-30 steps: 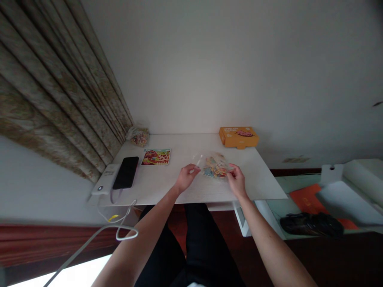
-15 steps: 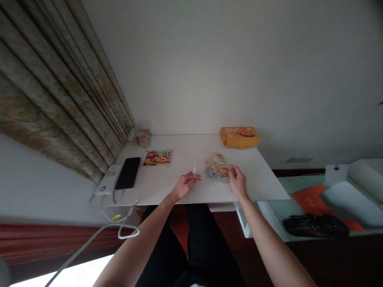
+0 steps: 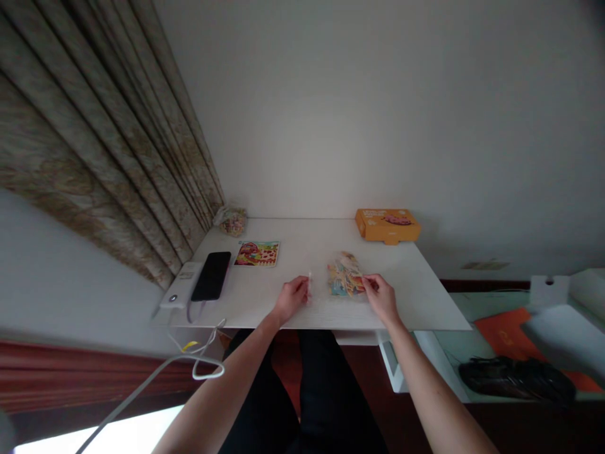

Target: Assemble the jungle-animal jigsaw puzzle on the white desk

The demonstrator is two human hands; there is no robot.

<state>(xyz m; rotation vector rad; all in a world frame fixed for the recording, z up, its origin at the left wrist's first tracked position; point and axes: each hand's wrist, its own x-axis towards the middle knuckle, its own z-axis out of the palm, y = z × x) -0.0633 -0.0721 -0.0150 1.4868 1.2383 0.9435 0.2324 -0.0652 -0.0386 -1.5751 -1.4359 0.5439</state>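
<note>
Near the front of the white table (image 3: 293, 252) lies a clear plastic bag (image 3: 345, 275) filled with colourful flat pieces, too blurred to name surely. My right hand (image 3: 382, 297) pinches the bag's right side between thumb and fingertips. To the left, my left hand (image 3: 293, 297) is closed with thumb and fingers on a clear, shiny edge of plastic, which seems to be the bag's other end. A small picture card (image 3: 257, 253) with a red barn and a spotted cow lies flat beyond my left hand.
An orange box (image 3: 388, 226) stands at the back right. Another bag of small pieces (image 3: 231, 221) sits at the back left by the curtain (image 3: 142, 126). A black phone (image 3: 212, 276) lies beside a white power strip (image 3: 179, 287); a cable hangs at the front left.
My left hand's fingers have closed on the clear plastic edge, which stood up more before. My right hand still pinches the bag. The whole view has shifted slightly.
</note>
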